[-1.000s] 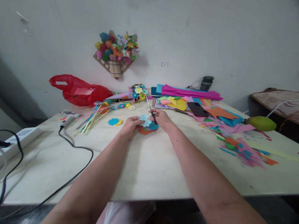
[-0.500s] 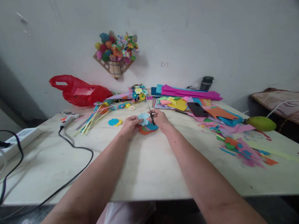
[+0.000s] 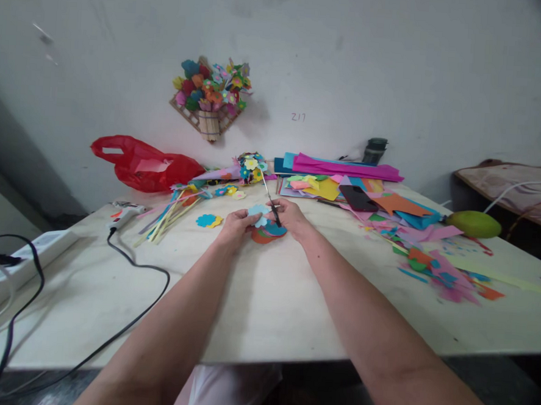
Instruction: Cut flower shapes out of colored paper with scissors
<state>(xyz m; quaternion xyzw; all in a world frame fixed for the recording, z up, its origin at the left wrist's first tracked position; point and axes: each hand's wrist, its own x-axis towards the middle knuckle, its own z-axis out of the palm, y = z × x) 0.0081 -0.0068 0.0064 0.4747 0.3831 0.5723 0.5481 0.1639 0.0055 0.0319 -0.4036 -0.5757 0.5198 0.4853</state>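
Observation:
Pinched in my left hand [image 3: 237, 223] is a light blue scalloped paper flower [image 3: 258, 213]. My right hand [image 3: 289, 216] grips the dark handles of a pair of scissors [image 3: 269, 195], whose blades point up and away to the left, beside the flower's right edge. Under the hands, on the table, lie an orange paper piece [image 3: 261, 237] and a blue paper piece [image 3: 277, 229], overlapping. Left of my left hand rests a blue flower cutout [image 3: 206, 220] with a yellow one partly beneath it.
A red plastic bag [image 3: 148, 169], paper strips [image 3: 169, 217] and a glue gun [image 3: 125, 215] with a black cord lie left. Rightward are a phone [image 3: 357, 198], coloured sheets [image 3: 346, 168], paper scraps [image 3: 449, 274] and a green fruit [image 3: 474, 223]. A power strip [image 3: 28, 264] sits far left.
The light blue flower has shifted slightly left and tilted in my left hand. The scissors' tips have swung slightly left. The view has moved very slightly.

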